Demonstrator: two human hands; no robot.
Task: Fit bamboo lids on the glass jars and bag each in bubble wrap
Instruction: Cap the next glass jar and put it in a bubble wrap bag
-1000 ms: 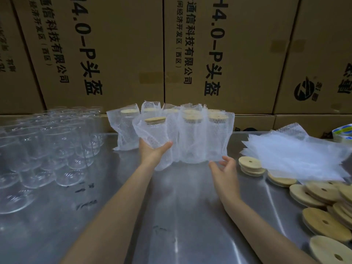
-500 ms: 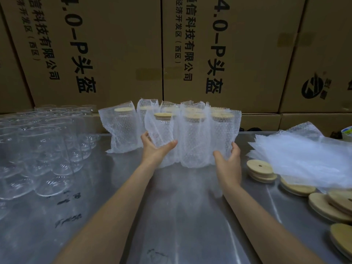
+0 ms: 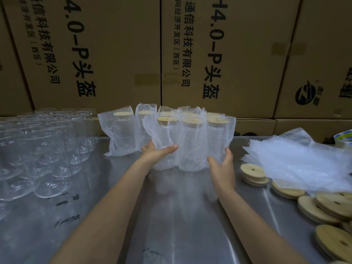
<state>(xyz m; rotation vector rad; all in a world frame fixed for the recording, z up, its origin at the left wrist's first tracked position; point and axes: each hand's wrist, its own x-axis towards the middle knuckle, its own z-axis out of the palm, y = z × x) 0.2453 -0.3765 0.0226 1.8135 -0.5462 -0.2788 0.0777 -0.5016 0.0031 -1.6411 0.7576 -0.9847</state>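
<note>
Several bubble-wrapped jars with bamboo lids stand in a cluster at the middle back of the steel table [image 3: 181, 216]. My left hand [image 3: 158, 152] grips the leftmost front bagged jar [image 3: 163, 138], thumb across its front. My right hand [image 3: 222, 164] holds the right side of the rightmost front bagged jar [image 3: 217, 138], fingers up along the wrap. A third bagged jar [image 3: 190, 143] stands between them. One more bagged jar [image 3: 122, 134] stands apart to the left.
Several bare glass jars [image 3: 42, 149] crowd the table's left side. Loose bamboo lids [image 3: 331, 206] and a stack of bubble-wrap bags [image 3: 301, 161] lie on the right, a tape roll [image 3: 343, 139] behind them. Cardboard boxes [image 3: 219, 54] wall off the back.
My left hand brought its bagged jar down into the front row beside the others. My right hand moved up to the rightmost bagged jar and took hold of its side.
</note>
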